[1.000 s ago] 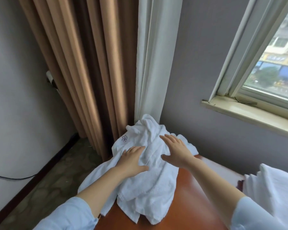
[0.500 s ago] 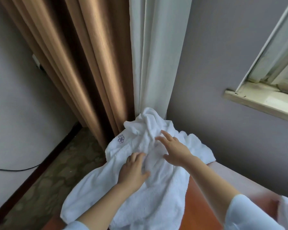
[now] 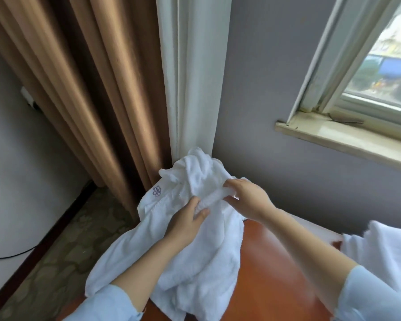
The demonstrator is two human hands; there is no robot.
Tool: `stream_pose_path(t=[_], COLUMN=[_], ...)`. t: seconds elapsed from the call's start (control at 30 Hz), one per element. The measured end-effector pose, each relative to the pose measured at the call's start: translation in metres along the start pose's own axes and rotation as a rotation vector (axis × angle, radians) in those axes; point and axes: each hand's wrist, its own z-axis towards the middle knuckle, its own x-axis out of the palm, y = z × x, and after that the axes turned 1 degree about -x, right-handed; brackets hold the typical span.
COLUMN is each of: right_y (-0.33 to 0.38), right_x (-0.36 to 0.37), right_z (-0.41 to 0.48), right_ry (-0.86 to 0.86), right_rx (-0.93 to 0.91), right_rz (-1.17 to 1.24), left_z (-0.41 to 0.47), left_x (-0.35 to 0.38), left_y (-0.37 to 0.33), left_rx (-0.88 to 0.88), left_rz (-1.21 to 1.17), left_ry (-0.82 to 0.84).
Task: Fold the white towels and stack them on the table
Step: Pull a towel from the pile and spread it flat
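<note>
Left hand (image 3: 185,224): thumb and fingers (image 3: 193,200) pinch a bunched ridge of the white towel (image 3: 195,269), with the fingertips partly buried in cloth. Right hand (image 3: 248,198) pinches the same ridge just beside it, thumb under, fingers over. The towel lies crumpled on the red-brown table (image 3: 271,274). Its left side droops over the edge and its far end is against the white curtain (image 3: 190,77). Embroidered logo (image 3: 157,191) is unreadable. Second white pile (image 3: 384,249) at right is blurred and cut off.

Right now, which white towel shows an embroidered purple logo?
The crumpled towel gripped by the left hand and right hand; its logo lies near the brown curtain. The towel at the right edge shows none.
</note>
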Motion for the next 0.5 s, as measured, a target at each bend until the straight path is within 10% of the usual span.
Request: stream_pose_path(t=[0.5], right_y=[0.089], right_x=[-0.118], right_z=[-0.112], right_ry=[-0.32], right_rx=[0.181], right_rz=[-0.002], left_z=[-0.076], left_x=[-0.074], left_y=[-0.132], left_rx=[0.47], left_rz=[-0.01], left_ry=[-0.327])
